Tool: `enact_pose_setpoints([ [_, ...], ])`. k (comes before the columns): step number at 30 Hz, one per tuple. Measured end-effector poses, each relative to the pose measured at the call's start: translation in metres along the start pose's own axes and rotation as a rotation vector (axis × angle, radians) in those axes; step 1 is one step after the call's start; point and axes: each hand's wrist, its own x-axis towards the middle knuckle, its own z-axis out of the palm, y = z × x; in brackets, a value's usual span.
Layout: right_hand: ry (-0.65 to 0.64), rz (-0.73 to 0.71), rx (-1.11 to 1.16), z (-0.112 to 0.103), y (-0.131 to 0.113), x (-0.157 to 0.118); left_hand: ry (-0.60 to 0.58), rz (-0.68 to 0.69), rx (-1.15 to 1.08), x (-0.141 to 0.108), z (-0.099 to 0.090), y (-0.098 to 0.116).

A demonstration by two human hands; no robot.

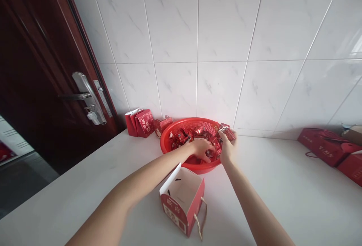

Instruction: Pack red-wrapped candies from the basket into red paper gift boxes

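A red plastic basket [199,168] with a perforated wall holds many red-wrapped candies [181,136]. My left hand [204,148] reaches into it, fingers curled down around a red-wrapped candy. At the basket's right rim, my right hand [228,147] is closed on a red candy packet [227,133] with white and dark print, held upright between thumb and fingers. Close in front of the basket stands an open red gift box [177,212] with a pale inside and a twisted cord handle [200,219]. Its visible inside holds no candies.
Red gift boxes [143,123] and a smaller red box [164,123] stand against the tiled wall [175,87], left of the basket. More red boxes [325,146] lie at the right of the white table [266,185]. A dark door [51,57] with keys is at left.
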Motion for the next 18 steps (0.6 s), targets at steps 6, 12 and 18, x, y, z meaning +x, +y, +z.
enact_pose_setpoints([
  [6,-0.002,0.012,0.011,-0.001,0.003,0.005,-0.078,-0.097,0.475,0.0,-0.012,0.001],
  [12,0.006,-0.004,0.005,-0.002,0.005,0.006,-0.064,-0.305,0.581,0.002,-0.014,-0.001],
  [18,-0.009,-0.01,0.043,0.0,0.008,0.007,-0.126,-0.377,0.63,-0.002,-0.019,0.0],
])
